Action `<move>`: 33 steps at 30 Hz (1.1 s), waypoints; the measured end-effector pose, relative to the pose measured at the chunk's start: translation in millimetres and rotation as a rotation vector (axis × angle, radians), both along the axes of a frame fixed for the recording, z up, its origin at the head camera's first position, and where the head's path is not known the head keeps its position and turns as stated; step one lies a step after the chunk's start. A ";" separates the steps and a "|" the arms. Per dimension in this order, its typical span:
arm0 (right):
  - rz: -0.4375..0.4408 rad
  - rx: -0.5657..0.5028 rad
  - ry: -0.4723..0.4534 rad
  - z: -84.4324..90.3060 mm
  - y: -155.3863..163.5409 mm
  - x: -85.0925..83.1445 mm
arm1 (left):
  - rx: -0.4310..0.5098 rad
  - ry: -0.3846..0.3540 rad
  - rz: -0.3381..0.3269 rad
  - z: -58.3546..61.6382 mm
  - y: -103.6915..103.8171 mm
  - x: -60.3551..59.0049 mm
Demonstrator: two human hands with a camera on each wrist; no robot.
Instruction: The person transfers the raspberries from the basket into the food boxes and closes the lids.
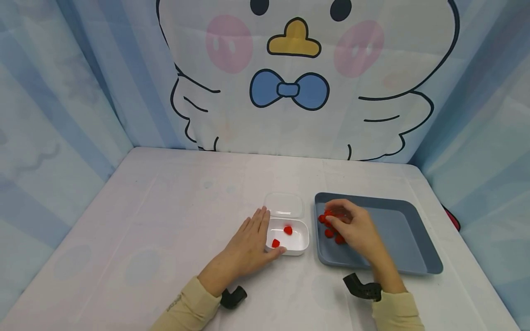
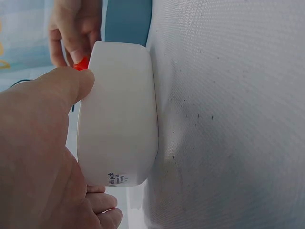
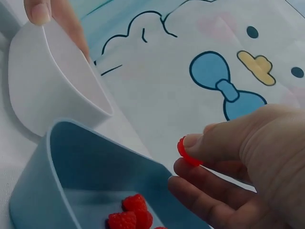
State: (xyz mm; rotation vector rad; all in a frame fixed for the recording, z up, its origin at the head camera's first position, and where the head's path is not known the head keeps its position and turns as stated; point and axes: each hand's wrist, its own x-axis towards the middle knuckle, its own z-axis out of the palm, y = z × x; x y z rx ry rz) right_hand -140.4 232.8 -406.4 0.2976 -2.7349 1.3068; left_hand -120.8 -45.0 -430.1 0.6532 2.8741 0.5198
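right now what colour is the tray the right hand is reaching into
Slate blue tray; the head view shows it best.

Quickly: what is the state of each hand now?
Left hand: open, fingers resting against the white box.
Right hand: pinching a red berry over the blue tray.

Red raspberries (image 1: 331, 227), blue-grey tray (image 1: 414, 239), white box (image 1: 298, 246) (clear lid (image 1: 284, 204))

White rectangular plastic box (image 1: 295, 242) left of blue-grey rectangular tray (image 1: 407, 239), just beside it; clear plastic lid (image 1: 284, 205) behind box; two red raspberries (image 1: 287, 230) in box, more raspberries (image 1: 329, 233) in tray's left end
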 end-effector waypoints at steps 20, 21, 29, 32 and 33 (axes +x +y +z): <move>0.140 -0.059 0.110 -5.6 -38.5 4.0 | -0.019 0.001 0.005 -1.6 0.6 -1.1; 0.151 -0.064 0.112 -5.7 -40.6 4.4 | -0.020 0.003 0.005 -1.8 0.6 -1.1; 0.200 -0.052 0.145 -10.2 -57.9 6.9 | -0.019 0.004 0.005 -1.1 0.7 -0.8; 0.211 -0.055 0.147 -12.0 -63.4 7.8 | -0.017 0.012 0.000 -1.1 0.7 -0.7; 0.215 -0.055 0.147 -12.7 -64.9 7.9 | -0.016 0.014 -0.002 -1.2 0.5 -0.7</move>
